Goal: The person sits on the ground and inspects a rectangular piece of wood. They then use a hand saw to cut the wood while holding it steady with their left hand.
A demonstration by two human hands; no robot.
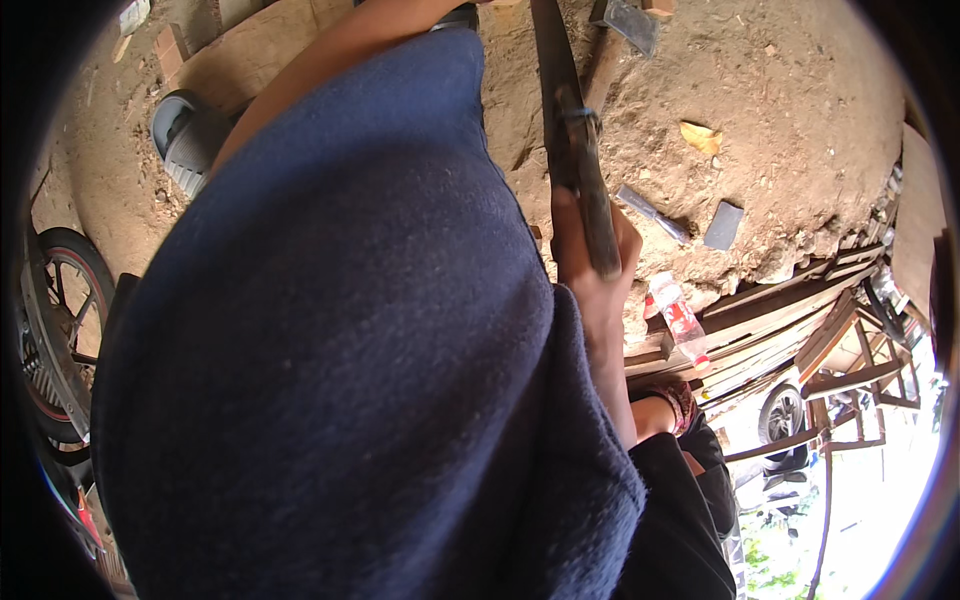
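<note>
My right hand (598,245) is closed round the worn wooden handle of a tool with a long, dark flat blade (556,60). The blade runs up past the upper edge, so its exact kind is unclear. My left forearm (340,65) reaches up to the top edge, where the hand is cut off. To the right of the blade a dark metal tool head (630,27) on a wooden handle (602,72) lies on the dirt. Beside my right hand lie a chisel (655,213) and a grey rectangular block (723,225).
A plastic bottle (680,320) with a red label rests by stacked planks (770,310). There is a yellow leaf (701,137) on the dirt. A grey sandal (190,140) is at upper left, above a motorcycle wheel (75,290). My dark blue shirt (350,330) covers much of the view.
</note>
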